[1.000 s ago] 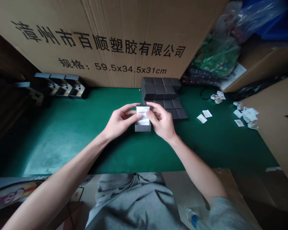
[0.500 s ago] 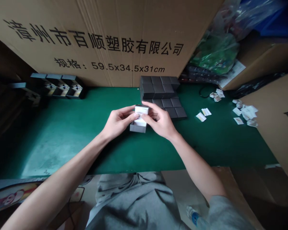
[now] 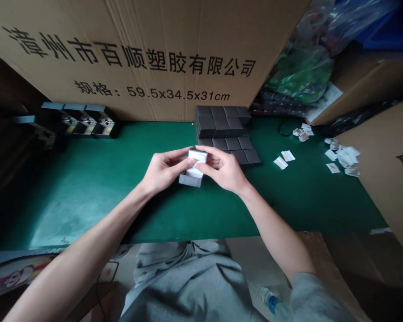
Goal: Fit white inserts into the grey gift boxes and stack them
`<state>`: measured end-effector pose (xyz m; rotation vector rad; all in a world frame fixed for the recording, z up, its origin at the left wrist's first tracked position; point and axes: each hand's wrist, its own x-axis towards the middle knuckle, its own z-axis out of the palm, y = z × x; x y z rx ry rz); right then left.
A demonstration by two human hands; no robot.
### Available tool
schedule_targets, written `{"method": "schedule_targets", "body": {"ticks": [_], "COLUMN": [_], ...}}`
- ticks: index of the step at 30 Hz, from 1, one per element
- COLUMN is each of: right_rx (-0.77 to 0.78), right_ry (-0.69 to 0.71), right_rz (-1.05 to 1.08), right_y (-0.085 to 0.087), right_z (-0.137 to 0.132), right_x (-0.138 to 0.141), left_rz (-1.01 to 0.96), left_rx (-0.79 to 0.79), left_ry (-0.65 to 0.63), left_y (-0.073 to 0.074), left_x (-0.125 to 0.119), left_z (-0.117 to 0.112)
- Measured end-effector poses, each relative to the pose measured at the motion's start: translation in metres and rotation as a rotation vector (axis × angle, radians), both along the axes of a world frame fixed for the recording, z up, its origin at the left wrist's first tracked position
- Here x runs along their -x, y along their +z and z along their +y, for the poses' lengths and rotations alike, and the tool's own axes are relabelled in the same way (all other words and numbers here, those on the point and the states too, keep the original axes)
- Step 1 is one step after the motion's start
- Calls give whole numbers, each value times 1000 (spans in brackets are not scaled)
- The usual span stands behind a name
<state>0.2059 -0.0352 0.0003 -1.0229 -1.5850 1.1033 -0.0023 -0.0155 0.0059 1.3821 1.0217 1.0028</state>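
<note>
Between my two hands is a small hinged box [image 3: 190, 180], dark outside and white inside, with its lid up. My left hand [image 3: 163, 172] grips its left side, the thumb pressing on the white inside and the fingers behind the lid. From the right, my right hand [image 3: 223, 170] holds it the same way, thumb inside and fingers curled behind. Both thumbs hide part of the white interior. Just beyond my right hand stands a stack of closed dark boxes [image 3: 221, 122] on the green table [image 3: 147, 214].
Three open dark boxes [image 3: 87, 120] stand at the back left. Small white cards [image 3: 280, 163] lie to the right, with a pile of white packets [image 3: 347, 157] farther right. A large cardboard carton [image 3: 174, 27] rises behind the table. A plastic bottle [image 3: 272, 304] is below the table's front edge.
The open box has tilted slightly, its lower edge shifting a little left. My hands keep their hold on it, with the fingertips drawn a little closer together at the top.
</note>
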Motion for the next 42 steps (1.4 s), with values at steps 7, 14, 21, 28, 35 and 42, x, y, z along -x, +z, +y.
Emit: {"method": "schedule_targets", "body": {"ticks": [7,14,21,28,35,42], "right_rx": [-41,-66,-121,-237,-361,-361], "right_ry": [-51,-83,-152,-193,-237,-230], "right_rz": [9,-14,-130,-217,-282,-287], "right_y": [-3,-3,0,4,3,1], "right_z": [-2,-1,-3,-6,-7,-6], "right_x": [5,5,4,5,7,6], "left_rz": [-34,-56,-20,-3,71,30], "left_rx": [-18,-40,-77,-85,-125,-104], "left_ry": [-22,-95,-32,4,61,32], "left_y": [0,-2,-1,0,0,2], "left_x": [1,2,1,1,2,0], "left_z": [3,5,4,3,2,2]}}
